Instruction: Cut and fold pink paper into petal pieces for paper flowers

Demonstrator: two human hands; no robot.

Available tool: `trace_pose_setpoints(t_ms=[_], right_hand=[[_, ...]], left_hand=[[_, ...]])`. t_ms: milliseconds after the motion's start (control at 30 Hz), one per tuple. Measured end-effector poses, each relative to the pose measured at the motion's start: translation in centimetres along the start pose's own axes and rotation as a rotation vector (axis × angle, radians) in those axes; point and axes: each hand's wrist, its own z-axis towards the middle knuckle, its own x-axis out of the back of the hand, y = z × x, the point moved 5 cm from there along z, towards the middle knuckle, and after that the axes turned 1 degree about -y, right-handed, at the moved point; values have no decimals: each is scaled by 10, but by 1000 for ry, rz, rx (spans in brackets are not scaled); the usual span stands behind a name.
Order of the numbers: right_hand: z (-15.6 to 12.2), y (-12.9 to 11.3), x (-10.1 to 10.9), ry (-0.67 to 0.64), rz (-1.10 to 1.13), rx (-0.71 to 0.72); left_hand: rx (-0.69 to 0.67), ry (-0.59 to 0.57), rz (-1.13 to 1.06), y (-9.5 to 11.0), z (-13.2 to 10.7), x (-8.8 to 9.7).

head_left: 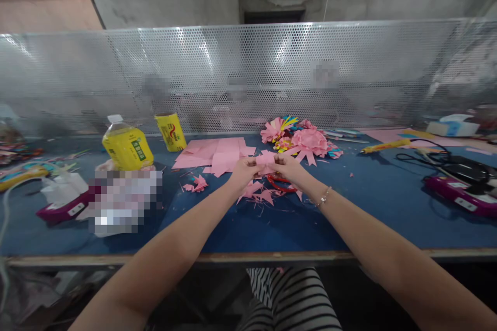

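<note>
Both of my hands meet over the middle of the blue table (pixel 240 227). My left hand (pixel 244 169) and my right hand (pixel 288 167) each pinch one end of a small piece of pink paper (pixel 266 159) held between them. Pink paper scraps (pixel 258 194) lie right under my hands, and red-handled scissors (pixel 280 184) rest on the table below my right hand. A stack of pink paper sheets (pixel 217 154) lies just behind my left hand. Finished pink paper flowers (pixel 306 140) sit in a heap behind my right hand.
A yellow drink bottle (pixel 126 146) and a yellow can (pixel 171 131) stand at the back left. Magenta tools lie at the left (pixel 62 209) and right (pixel 458 191), with black cables (pixel 446 163) and a yellow glue gun (pixel 384 146). A perforated metal screen (pixel 248 72) walls the back.
</note>
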Motion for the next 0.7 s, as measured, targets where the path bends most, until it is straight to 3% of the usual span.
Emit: trace_pose_setpoints(t_ms=[167,433,700], right_hand=[[-2,-2,-1,-6,11,5],[-7,-9,-4,68,271,-158],[-4,-11,-2,74,299,-93]], left_hand=[[-21,-23,32,-1,-1,0],[35,49,-35,2,-2,4],[44,37,-32,5,-4,3]])
